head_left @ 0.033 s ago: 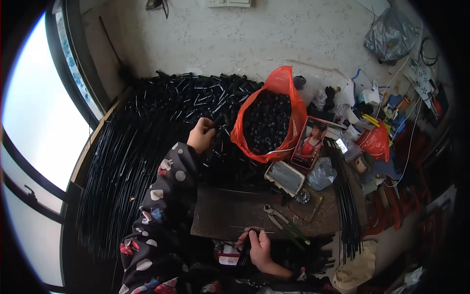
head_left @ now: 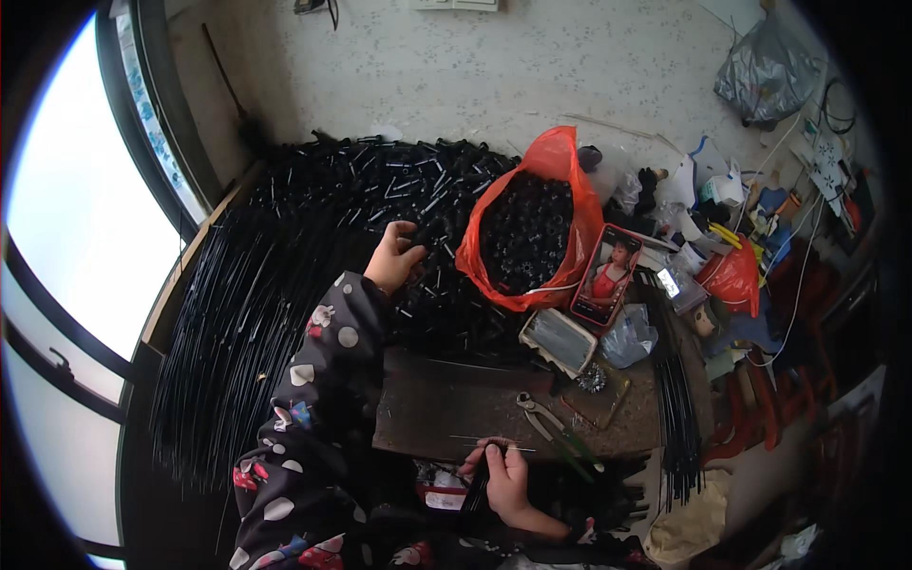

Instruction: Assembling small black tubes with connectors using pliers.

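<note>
My left hand (head_left: 391, 258) hovers at the pile of short black tube-like pieces (head_left: 432, 180), thumb and index finger apart, with nothing visible between them. A mass of long thin black rods (head_left: 237, 332) spreads below and left of it. Near the front edge of a dark work board (head_left: 423, 404), my right hand (head_left: 508, 483) is closed around a few thin black rods (head_left: 474, 494). Fine wire-like pieces (head_left: 518, 448) stick out sideways at its fingertips. Pincers with green handles (head_left: 559, 437) lie on the board, right of that hand.
An orange-red plastic bag (head_left: 560, 157) full of small black parts stands behind the board. Beside it are a phone (head_left: 605, 277), a shallow tray (head_left: 560, 339), a clear bag (head_left: 629, 337) and another rod bundle (head_left: 676, 418). Clutter lies at the right; a window (head_left: 71, 218) is at the left.
The thumb and index finger of my left hand have spread apart over the pile. My right hand keeps its hold. The whole view has shifted slightly.
</note>
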Demonstrator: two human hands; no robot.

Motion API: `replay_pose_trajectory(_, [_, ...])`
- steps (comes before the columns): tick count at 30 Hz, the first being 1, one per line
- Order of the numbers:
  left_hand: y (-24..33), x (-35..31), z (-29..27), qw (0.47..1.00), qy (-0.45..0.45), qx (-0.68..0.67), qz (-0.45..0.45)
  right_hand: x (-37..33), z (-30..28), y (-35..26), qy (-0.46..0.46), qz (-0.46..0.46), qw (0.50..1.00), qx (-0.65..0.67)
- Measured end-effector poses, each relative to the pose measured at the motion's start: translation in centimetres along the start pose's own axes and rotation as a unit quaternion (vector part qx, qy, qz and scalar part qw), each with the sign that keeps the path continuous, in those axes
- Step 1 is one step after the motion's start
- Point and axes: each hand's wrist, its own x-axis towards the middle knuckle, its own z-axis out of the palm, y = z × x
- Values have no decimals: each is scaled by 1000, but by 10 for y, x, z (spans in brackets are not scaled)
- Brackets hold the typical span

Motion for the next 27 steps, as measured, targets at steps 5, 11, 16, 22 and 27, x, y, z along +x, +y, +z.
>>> replay_pose_trajectory(5, [-35, -41, -13, 982, -109, 110, 112, -16, 18, -6, -74, -36, 995, -49])
replay_pose_trajectory(11, [-74, -69, 36, 886, -31, 441, 141, -17, 15, 7, -49, -28, 998, 5])
replay_pose_trajectory(16, [-51, -82, 39, 907, 56, 378, 175, -26, -5, 7, -44, -60, 997, 28])
replay_pose_trajectory(22, [-6, -178, 29, 958, 19, 217, 188, -28, -25, 4, 29, -54, 997, 55])
replay_pose_trajectory(27, [-66, -230, 16, 971, -62, 188, 133, -26, -14, 4, -24, -98, 995, 0])
